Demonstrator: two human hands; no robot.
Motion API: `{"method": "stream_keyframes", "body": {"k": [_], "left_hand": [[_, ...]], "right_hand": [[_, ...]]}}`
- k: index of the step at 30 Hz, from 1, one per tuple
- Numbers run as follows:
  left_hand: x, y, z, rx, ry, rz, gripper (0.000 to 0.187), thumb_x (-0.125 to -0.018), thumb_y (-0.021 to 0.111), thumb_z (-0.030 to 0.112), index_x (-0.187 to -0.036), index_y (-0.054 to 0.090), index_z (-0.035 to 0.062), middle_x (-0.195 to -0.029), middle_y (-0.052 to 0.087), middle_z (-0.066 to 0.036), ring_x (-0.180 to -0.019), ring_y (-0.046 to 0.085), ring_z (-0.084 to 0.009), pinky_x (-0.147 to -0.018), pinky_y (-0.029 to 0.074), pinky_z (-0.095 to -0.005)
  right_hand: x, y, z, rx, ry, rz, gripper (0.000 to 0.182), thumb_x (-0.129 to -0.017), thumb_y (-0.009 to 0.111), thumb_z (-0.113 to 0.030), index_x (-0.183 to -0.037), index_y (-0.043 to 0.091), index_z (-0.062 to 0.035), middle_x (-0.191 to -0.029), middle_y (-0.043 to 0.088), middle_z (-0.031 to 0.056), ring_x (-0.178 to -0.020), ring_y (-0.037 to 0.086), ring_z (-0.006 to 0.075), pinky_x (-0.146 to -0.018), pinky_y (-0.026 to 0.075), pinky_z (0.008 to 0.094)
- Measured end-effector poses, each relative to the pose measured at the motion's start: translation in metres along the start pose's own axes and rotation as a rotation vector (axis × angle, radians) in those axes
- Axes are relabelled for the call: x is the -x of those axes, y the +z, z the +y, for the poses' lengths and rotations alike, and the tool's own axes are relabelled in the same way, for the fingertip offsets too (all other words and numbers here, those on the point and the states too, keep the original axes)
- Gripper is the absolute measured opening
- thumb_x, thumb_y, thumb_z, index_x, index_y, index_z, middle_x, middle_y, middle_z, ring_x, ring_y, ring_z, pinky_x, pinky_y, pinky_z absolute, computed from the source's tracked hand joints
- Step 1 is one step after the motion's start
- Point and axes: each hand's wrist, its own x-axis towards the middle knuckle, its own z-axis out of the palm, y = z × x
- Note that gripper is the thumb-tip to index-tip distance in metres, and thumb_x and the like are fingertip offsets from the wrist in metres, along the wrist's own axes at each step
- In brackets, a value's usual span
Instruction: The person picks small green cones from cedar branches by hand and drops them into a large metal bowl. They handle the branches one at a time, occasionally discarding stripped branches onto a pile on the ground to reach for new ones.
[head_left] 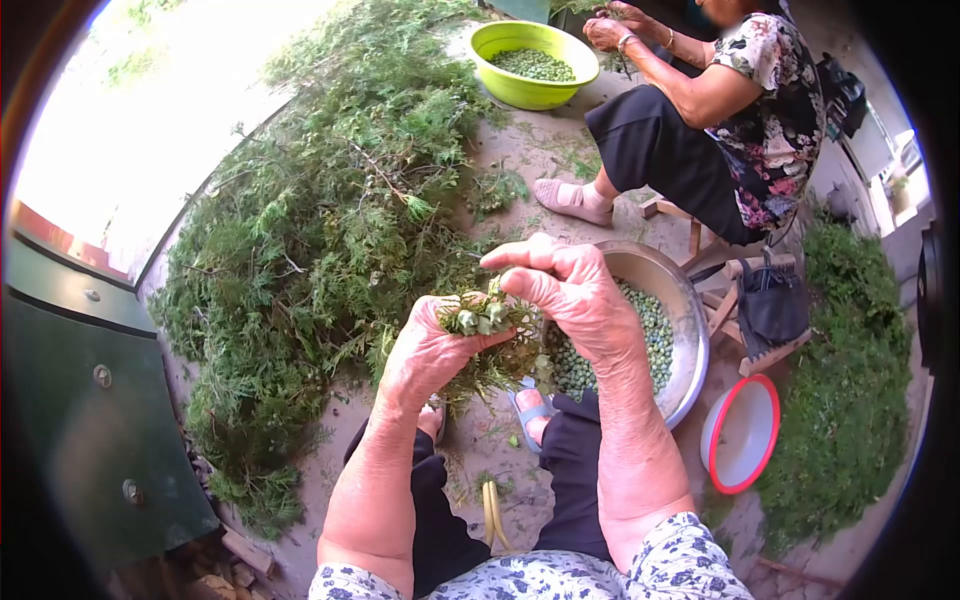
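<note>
My left hand (425, 350) is closed around a leafy evergreen sprig (465, 375), with a cluster of pale green cones (482, 320) showing above the fingers. Just above and to the right of that cluster is my right hand (575, 295), its index finger stretched out and its thumb tip close over the cones. Nothing shows between that thumb and finger. Below the right hand stands a wide metal basin (690, 335) holding many small green cones (655, 330), partly hidden by the hand and forearm.
A big heap of cut evergreen branches (330, 240) spreads along the left. Another person (700, 110) sits at the upper right, hands on a sprig, near a lime-green basin (535, 95) of cones. A red-rimmed white basin (740, 435) and more greenery (840, 430) lie right.
</note>
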Motion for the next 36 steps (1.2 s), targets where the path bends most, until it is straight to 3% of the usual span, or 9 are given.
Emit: {"method": "stream_keyframes", "body": {"k": [5, 7, 9, 12, 16, 19, 27, 33, 36], "left_hand": [[0.000, 0.003, 0.002, 0.010, -0.011, 0.023, 0.018, -0.069, 0.075, 0.006, -0.085, 0.067, 0.0010, -0.074, 0.067, 0.001, -0.067, 0.055, -0.0037, -0.064, 0.046, -0.0236], [-0.001, 0.006, 0.005, 0.037, -0.003, 0.047, 0.018, -0.069, 0.076, 0.006, -0.085, 0.068, 0.0012, -0.074, 0.066, 0.001, -0.067, 0.055, -0.0041, -0.064, 0.046, -0.0236], [0.000, 0.005, 0.004, 0.066, 0.005, 0.072, 0.019, -0.069, 0.076, 0.006, -0.085, 0.068, 0.0013, -0.074, 0.066, 0.001, -0.067, 0.056, -0.0045, -0.065, 0.046, -0.0237], [0.003, 0.001, 0.001, 0.028, 0.027, 0.058, 0.019, -0.069, 0.076, 0.005, -0.086, 0.068, 0.0014, -0.075, 0.067, 0.000, -0.068, 0.056, -0.0057, -0.065, 0.047, -0.0239], [0.004, -0.001, 0.002, 0.103, -0.037, 0.085, 0.021, -0.068, 0.076, 0.005, -0.087, 0.068, 0.0018, -0.078, 0.067, 0.000, -0.069, 0.057, -0.0067, -0.066, 0.047, -0.0247], [0.005, -0.001, 0.011, 0.101, -0.100, 0.081, 0.023, -0.067, 0.076, 0.004, -0.089, 0.067, 0.0023, -0.081, 0.066, 0.000, -0.071, 0.057, -0.0073, -0.068, 0.047, -0.0256], [0.005, -0.002, 0.008, 0.192, -0.118, -0.010, 0.025, -0.066, 0.075, 0.002, -0.090, 0.067, 0.0021, -0.082, 0.067, -0.002, -0.074, 0.059, -0.0098, -0.069, 0.048, -0.0266], [0.004, -0.003, 0.007, 0.149, -0.115, 0.030, 0.025, -0.067, 0.075, 0.003, -0.091, 0.067, 0.0025, -0.086, 0.066, -0.003, -0.076, 0.059, -0.0116, -0.071, 0.047, -0.0268], [0.002, 0.000, 0.008, 0.144, -0.104, 0.096, 0.021, -0.069, 0.075, 0.007, -0.088, 0.066, 0.0016, -0.081, 0.066, -0.002, -0.072, 0.057, -0.0104, -0.068, 0.046, -0.0269]], "right_hand": [[-0.004, 0.006, 0.022, -0.027, -0.074, 0.013, 0.019, -0.079, 0.070, -0.019, -0.087, 0.069, -0.0019, -0.081, 0.060, 0.0038, -0.080, 0.054, 0.0114, -0.076, 0.042, 0.0264], [-0.005, 0.013, 0.024, -0.247, -0.121, 0.177, 0.017, -0.081, 0.068, -0.018, -0.083, 0.069, -0.0017, -0.076, 0.060, 0.0024, -0.072, 0.053, 0.0085, -0.066, 0.041, 0.0231], [-0.004, 0.005, 0.021, -0.342, 0.086, 0.196, 0.019, -0.084, 0.066, -0.020, -0.085, 0.066, -0.0006, -0.073, 0.059, 0.0015, -0.064, 0.050, 0.0071, -0.053, 0.037, 0.0208], [-0.013, -0.013, 0.030, -0.967, -0.038, 0.220, 0.019, -0.087, 0.061, -0.018, -0.095, 0.056, -0.0008, -0.079, 0.057, 0.0049, -0.060, 0.050, 0.0101, -0.045, 0.036, 0.0201], [-0.010, -0.005, 0.024, -0.822, 0.148, 0.132, 0.014, -0.086, 0.052, -0.001, -0.100, 0.055, -0.0002, -0.078, 0.056, 0.0050, -0.060, 0.051, 0.0099, -0.046, 0.038, 0.0191], [-0.004, 0.002, 0.012, -0.574, 0.189, 0.020, 0.020, -0.090, 0.054, -0.008, -0.107, 0.058, 0.0020, -0.068, 0.052, -0.0033, -0.053, 0.042, 0.0021, -0.046, 0.032, 0.0154], [-0.002, 0.000, 0.012, -0.305, 0.099, -0.178, 0.020, -0.089, 0.059, -0.017, -0.103, 0.062, -0.0028, -0.065, 0.047, -0.0089, -0.053, 0.036, -0.0011, -0.047, 0.027, 0.0140], [-0.007, 0.011, 0.024, -0.316, 0.029, 0.123, 0.015, -0.091, 0.056, -0.016, -0.096, 0.059, -0.0029, -0.064, 0.048, -0.0070, -0.052, 0.038, 0.0006, -0.047, 0.029, 0.0152], [-0.013, -0.005, 0.024, -0.591, -0.085, 0.291, 0.014, -0.092, 0.053, -0.015, -0.096, 0.054, -0.0015, -0.074, 0.056, 0.0022, -0.059, 0.049, 0.0064, -0.050, 0.039, 0.0179]]}}
